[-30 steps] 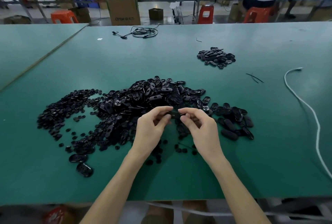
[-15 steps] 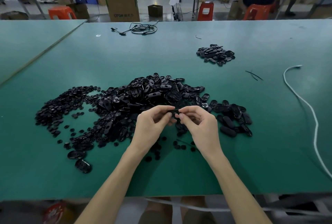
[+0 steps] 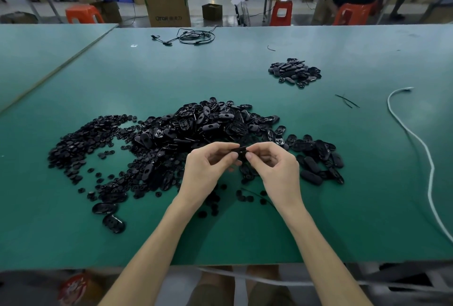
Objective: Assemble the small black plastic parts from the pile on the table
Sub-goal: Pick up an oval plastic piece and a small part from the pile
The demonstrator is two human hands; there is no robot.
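A big pile of small black plastic parts [image 3: 196, 131] spreads across the middle of the green table [image 3: 245, 237], with oval shells in the centre and small round pieces [image 3: 83, 144] to the left. Just above its near edge, my left hand [image 3: 208, 171] and my right hand [image 3: 277, 171] meet fingertip to fingertip. Both pinch one small black part [image 3: 241, 150] between thumb and forefinger. Most of that part is hidden by the fingers.
A smaller heap of black parts [image 3: 294, 72] lies at the far right. A white cable [image 3: 421, 148] runs down the right side, a black cable coil [image 3: 193, 36] sits at the far edge, and two thin black ties [image 3: 346, 101] lie between. A person sits at the bench behind.
Both hands stay joined on the small part at the same spot over the pile. The fingers shift slightly; the camera view tilts a little.
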